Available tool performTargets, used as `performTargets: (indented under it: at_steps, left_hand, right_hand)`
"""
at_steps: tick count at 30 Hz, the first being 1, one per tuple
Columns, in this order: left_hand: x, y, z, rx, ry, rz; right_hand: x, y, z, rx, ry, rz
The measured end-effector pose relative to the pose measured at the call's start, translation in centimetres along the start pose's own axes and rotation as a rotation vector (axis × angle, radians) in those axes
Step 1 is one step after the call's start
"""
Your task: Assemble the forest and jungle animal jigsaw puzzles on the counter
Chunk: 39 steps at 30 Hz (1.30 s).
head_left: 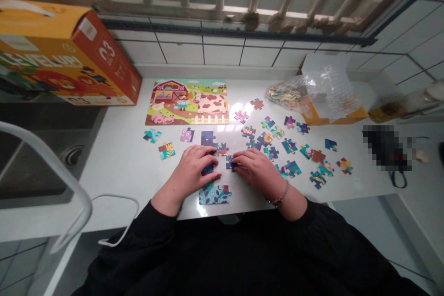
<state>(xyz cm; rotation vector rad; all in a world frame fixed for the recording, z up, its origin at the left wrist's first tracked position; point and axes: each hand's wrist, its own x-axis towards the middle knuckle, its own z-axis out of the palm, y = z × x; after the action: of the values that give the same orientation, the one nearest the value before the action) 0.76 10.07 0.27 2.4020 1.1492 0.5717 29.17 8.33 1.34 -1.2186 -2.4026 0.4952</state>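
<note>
Rests the left hand (192,169) palm-down over a column of joined puzzle pieces (215,195), with index finger and thumb parted and dark blue print visible in the gap between them. Shows the leafy teal end of the column just below the left thumb, toward the body, and a dark upper end just beyond the left fingertips. Cannot tell how both ends connect under the hand.

Curves the right hand (262,169) over the white worktop (120,171), with fingers bunched close together and tips touching the right edge of a small dark puzzle piece (229,163). Cannot tell a pinch from a mere push there. Has that piece lying flat between both sets of fingertips, just right of the left index tip. Wears a bracelet (280,196) behind the right fingers.

Has a purple piece (187,135) just beyond the left knuckles, and a teal piece (152,136) farther left of them. Has many loose pieces (289,146) scattered beyond and right of the right fingers. Faces a farm picture (210,104) lying flat past the left fingertips. Farther past the right fingers, has a clear bag (287,94) beside an open carton (357,114). Well apart, left of the left fingers, has an orange box (107,55).
</note>
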Motion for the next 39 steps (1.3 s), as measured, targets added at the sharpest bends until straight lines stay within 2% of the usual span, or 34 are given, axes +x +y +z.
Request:
performTargets:
  at_steps: [14,25,39]
  left_hand:
    - [-0.06,-0.06,-0.07,0.001,-0.014,-0.009]
    - [-0.07,-0.18,-0.12,-0.016,-0.012,-0.001]
    - [-0.15,-0.22,-0.02,-0.007,-0.008,-0.003]
  right_hand:
    - [-0.02,0.01,-0.2,0.007,-0.015,0.009]
    - [-0.28,0.87,-0.12,0.006,-0.047,0.012]
    - [-0.17,0.22,-0.16,0.0,-0.021,0.009]
